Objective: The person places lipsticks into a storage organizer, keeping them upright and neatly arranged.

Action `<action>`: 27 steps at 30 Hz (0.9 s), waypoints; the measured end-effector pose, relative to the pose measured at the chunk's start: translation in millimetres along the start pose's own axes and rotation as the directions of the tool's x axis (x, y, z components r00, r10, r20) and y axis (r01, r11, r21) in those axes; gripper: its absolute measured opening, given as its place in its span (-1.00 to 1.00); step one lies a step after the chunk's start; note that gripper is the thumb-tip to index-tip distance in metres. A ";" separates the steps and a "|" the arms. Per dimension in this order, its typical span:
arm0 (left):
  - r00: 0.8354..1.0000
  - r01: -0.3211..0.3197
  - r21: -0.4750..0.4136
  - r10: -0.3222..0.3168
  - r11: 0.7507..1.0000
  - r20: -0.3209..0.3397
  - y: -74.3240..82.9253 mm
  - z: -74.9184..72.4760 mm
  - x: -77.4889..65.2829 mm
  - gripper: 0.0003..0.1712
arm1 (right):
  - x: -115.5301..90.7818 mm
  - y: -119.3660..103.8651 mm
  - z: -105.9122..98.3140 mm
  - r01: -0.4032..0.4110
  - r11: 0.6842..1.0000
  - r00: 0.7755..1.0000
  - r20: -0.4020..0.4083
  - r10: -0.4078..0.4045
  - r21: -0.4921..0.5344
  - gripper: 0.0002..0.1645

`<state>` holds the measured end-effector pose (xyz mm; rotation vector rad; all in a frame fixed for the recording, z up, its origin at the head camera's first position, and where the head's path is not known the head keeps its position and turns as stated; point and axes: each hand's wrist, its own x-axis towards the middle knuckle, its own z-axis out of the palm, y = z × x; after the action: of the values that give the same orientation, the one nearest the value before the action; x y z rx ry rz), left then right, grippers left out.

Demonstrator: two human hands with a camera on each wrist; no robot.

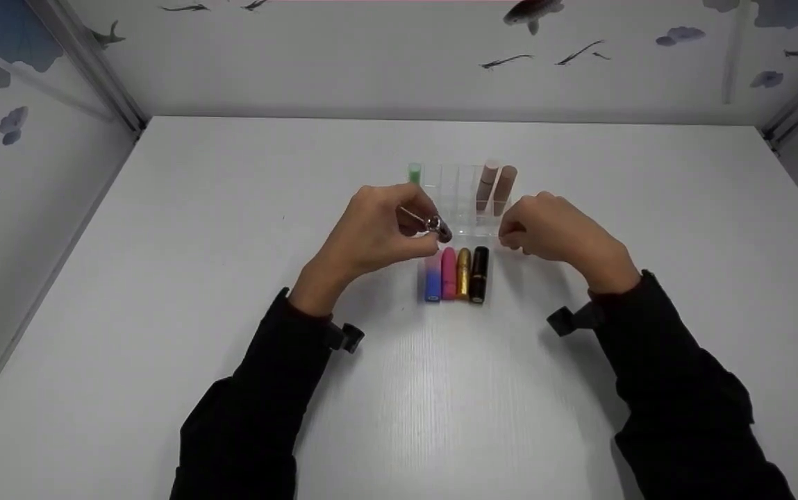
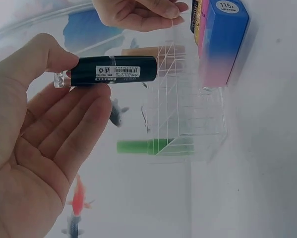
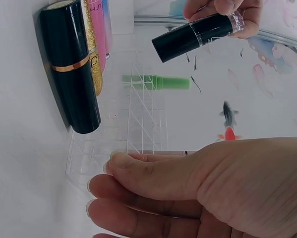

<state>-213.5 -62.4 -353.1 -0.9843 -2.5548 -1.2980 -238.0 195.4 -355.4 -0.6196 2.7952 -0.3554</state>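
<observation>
My left hand [image 1: 378,232] pinches a black lipstick tube [image 2: 123,70] with a clear, jewel-like end between thumb and fingers, above the front left of a clear divided organizer [image 1: 449,208]. At the organizer's front right corner, my right hand [image 1: 555,232] grips its edge with thumb and curled fingers. A green tube [image 2: 153,146] stands in the organizer's leftmost part. On its right side stand a pinkish-beige tube [image 1: 486,184] and a brown-beige tube [image 1: 505,187].
In front of the organizer lie a blue-and-pink lipstick box [image 2: 225,39], a magenta tube [image 1: 449,274], a gold tube [image 1: 463,274] and a black tube with a gold band [image 3: 69,64]. The white table [image 1: 232,173] meets printed panels at the back and sides.
</observation>
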 end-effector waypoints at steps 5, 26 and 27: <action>0.999 -0.026 -0.039 0.025 0.999 -0.025 -0.5 1.0 1.2 -0.82 | 0.7 -0.2 -0.1 0.001 1.000 1.000 -0.004 -0.001 -0.004 -0.91; 0.997 0.056 -0.156 -0.064 0.986 -0.048 2.1 7.7 1.8 -0.77 | -4.5 -5.7 -6.6 -0.015 0.999 0.997 -0.073 0.011 -0.051 -0.78; 0.997 0.058 -0.169 -0.067 0.984 -0.048 2.0 7.6 2.0 -0.77 | -5.1 -6.8 -8.0 -0.015 0.999 0.996 -0.093 0.011 -0.045 -0.75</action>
<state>-212.5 -54.8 -355.7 -0.8893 -2.4884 -1.5554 -233.4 193.1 -344.9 -0.6101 2.9018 -0.3267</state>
